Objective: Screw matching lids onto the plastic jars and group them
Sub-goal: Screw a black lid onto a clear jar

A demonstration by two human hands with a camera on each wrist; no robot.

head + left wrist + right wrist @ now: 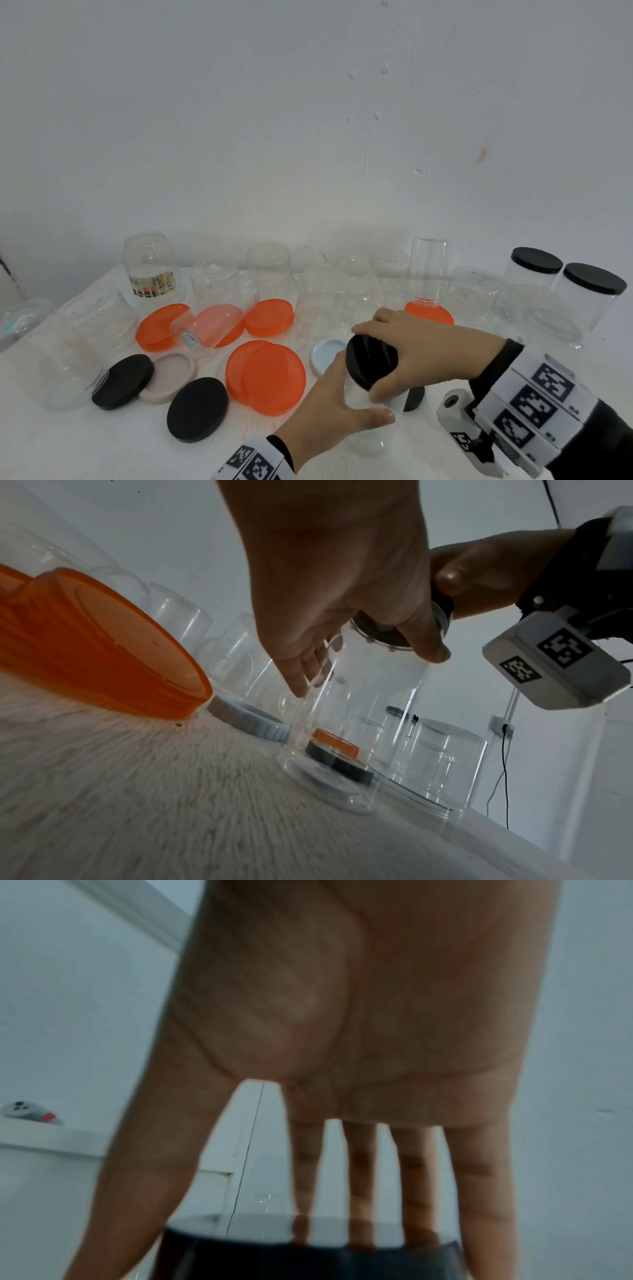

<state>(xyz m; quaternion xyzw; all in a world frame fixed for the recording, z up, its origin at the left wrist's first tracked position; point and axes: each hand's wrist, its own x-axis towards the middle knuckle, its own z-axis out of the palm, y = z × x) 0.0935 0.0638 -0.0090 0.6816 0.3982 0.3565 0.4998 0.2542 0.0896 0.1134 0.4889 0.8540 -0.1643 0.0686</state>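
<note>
While the right hand [424, 349] reaches in from the right with its palm turned down, its fingers and thumb are spread and curled over the rim of a black lid [371, 365]; in the right wrist view the fingertips [479, 1204] lie along the far edge of that lid [308, 1250]; the left hand [329, 407] comes up from below, its thumb on the near side and its fingers round the far side of a clear plastic jar [368, 431], which it grips by the upper wall; the jar [356, 723] stands on the white table [85, 445] near its front edge, directly between the two hands, with the lid sitting on its mouth under the right palm; its long axis runs upright, mouth upward, leaning slightly toward the left in the head view; just beside it to the left lie a pale blue lid [327, 349] and two overlapping orange lids [267, 375].
</note>
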